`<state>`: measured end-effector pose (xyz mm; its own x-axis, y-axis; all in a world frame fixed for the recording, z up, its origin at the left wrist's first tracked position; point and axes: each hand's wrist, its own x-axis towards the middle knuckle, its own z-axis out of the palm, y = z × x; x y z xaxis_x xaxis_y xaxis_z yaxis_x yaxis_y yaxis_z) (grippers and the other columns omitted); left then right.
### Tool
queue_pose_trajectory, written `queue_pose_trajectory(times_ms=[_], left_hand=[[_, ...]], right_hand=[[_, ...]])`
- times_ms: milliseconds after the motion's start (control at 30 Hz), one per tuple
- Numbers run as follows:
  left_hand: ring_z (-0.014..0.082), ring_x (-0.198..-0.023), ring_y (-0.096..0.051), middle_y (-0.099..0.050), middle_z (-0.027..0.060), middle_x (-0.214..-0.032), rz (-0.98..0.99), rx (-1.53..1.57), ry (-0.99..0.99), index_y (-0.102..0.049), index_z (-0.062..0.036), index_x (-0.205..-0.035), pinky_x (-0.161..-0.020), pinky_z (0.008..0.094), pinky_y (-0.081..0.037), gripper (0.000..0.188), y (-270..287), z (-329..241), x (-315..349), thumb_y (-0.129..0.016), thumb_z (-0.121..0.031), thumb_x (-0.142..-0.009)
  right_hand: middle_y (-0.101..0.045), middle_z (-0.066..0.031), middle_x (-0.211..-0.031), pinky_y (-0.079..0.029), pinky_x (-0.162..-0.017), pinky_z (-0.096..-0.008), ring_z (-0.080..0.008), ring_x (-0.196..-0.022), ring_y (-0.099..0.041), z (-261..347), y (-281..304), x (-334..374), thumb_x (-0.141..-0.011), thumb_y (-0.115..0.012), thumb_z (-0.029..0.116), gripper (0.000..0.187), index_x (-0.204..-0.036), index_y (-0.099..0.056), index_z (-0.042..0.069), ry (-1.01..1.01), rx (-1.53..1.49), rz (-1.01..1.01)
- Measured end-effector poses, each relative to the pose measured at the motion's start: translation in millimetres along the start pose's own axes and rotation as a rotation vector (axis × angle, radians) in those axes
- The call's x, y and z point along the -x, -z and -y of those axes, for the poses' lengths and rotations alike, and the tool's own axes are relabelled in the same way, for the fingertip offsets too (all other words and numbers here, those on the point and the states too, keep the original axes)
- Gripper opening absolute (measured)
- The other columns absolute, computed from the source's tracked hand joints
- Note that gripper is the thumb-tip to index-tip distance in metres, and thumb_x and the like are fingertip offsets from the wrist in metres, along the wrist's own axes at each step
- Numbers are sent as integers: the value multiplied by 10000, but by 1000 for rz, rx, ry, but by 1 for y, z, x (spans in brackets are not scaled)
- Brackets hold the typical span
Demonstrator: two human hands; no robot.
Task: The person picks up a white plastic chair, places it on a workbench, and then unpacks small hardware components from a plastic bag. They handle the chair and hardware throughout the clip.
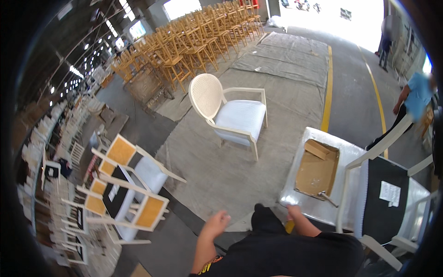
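Observation:
My left hand [217, 224] is raised over the grey floor with its fingers curled in. A small pale spot shows at its fingertips, too small to name. Close to the near corner of a plastic-wrapped table [295, 152], my right hand [296, 213] is closed, its fingers partly hidden. A yellow patch shows just below it; whether the hand holds it I cannot tell. Ahead stands a cream armchair [241, 116] with a round woven back and a pale blue-white seat. On the wrapped surface lies an open cardboard box [317, 171], a metal tool [329, 199] at its near edge.
An upturned cream chair [383, 198] with a black underside rests at the right. Stacked chairs [127, 189] stand at the left. Rows of wooden stools [194, 41] fill the back beyond grey floor sheets [286, 64]. A person in blue [417, 94] is at the far right.

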<state>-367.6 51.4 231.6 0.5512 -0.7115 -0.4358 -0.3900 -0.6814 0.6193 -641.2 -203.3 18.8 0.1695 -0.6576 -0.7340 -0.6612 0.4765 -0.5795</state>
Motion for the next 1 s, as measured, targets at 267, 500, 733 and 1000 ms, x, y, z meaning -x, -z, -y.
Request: queue_pose_trajectory(times_ms=[267,500,733,1000], left_hand=[[291,-1142,-640,-667,181,-1250,365,-161,215,-563,-46,-1369,-973,372,-488,575,72,-11,-139,-610,-455,-967],[248,-983,-670,-707,144,-1075,162,-36,-196,-615,-31,-1285,-877,365,-522,473,183,-75,-348,-641,-368,-955],[156,-770,-660,-719,79,-924,25,290,-88,-642,1,-1161,-706,315,-528,307,288,-111,-546,-599,-246,-984],[425,-1011,-644,-672,267,-1129,-535,-185,-524,-624,64,-1151,-895,489,-501,350,392,-190,-800,-622,-204,-927]], right_hand=[[-673,-343,-968,-521,-860,-543,-487,-976,-662,-11,4,-27,-896,-652,449,536,-941,-705,-83,-25,211,-294],[-695,-224,-758,-518,-676,-560,-407,-753,-691,24,-22,-36,-825,-690,396,416,-776,-718,-16,-393,404,-542],[-689,-216,-752,-508,-653,-565,-412,-747,-686,79,-101,-46,-781,-711,350,337,-779,-725,13,-339,411,-596],[-683,-295,-1063,-525,-879,-514,-451,-1024,-660,222,-198,-77,-807,-606,200,276,-902,-692,-45,-737,-388,-1354]])
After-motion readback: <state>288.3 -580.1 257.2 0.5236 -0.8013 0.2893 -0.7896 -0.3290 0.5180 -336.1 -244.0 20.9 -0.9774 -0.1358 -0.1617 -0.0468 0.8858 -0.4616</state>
